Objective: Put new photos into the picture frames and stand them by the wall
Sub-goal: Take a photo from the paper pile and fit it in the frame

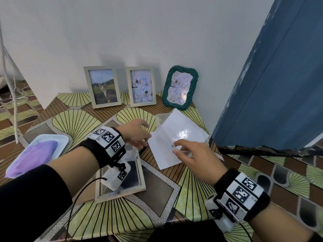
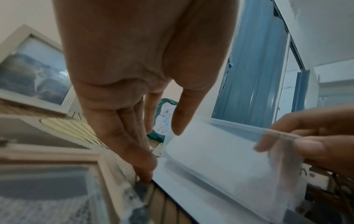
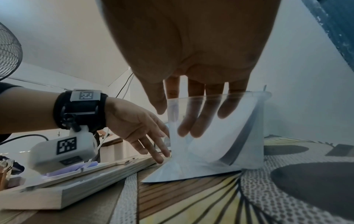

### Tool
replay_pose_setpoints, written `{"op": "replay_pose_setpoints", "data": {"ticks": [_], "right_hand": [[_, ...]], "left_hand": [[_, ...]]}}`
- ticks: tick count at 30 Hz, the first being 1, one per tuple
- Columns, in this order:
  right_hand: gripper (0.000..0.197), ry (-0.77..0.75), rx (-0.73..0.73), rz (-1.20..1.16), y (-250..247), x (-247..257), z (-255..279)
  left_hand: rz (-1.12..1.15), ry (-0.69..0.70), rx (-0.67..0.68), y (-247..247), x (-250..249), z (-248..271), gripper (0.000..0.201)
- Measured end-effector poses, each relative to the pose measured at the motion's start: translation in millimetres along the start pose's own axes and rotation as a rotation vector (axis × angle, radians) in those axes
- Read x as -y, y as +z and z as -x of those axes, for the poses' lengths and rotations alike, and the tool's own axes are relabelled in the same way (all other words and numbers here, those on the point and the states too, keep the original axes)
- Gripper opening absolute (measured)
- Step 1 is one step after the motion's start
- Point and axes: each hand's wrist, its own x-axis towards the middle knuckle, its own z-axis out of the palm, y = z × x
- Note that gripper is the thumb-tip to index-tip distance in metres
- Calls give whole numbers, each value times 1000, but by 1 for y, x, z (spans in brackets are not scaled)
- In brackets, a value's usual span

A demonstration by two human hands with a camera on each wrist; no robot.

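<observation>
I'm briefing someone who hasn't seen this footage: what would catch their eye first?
Both hands meet mid-table over a clear plastic sleeve holding white sheets: the right hand pinches its flap, the left hand reaches to its left edge. Three filled frames stand by the wall, the green ropework frame rightmost. A wooden frame lies face-down under the left wrist.

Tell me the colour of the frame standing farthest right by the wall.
Dark green, a twisted rope-textured oval-cornered picture frame; it shows best in the head view.

Right hand (image 3: 191,106) pinches a clear sleeve (image 3: 220,128) lifted off the white sheet (image 3: 184,171).
</observation>
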Motion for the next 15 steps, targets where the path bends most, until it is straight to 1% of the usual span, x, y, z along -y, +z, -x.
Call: {"op": "replay_pose_setpoints", "data": {"ticks": [2,4,7,10,12,15], "right_hand": [[27,9,0,-27,-2,-1,-1],[28,11,13,-40,-2,-2,-1],[28,9,19,-36,-2,-2,-1],[28,3,27,-34,0,-3,0],[29,-14,34,-12,2,-3,0],[37,-54,68,71,5,-4,-2]], "left_hand": [[100,-41,52,6,-1,3,50],[171,-58,47,10,0,2,51],[196,-51,36,13,0,0,50],[211,-51,36,13,-1,2,46],[227,-35,6,12,-1,4,42],[245,44,-103,10,-3,8,35]]}}
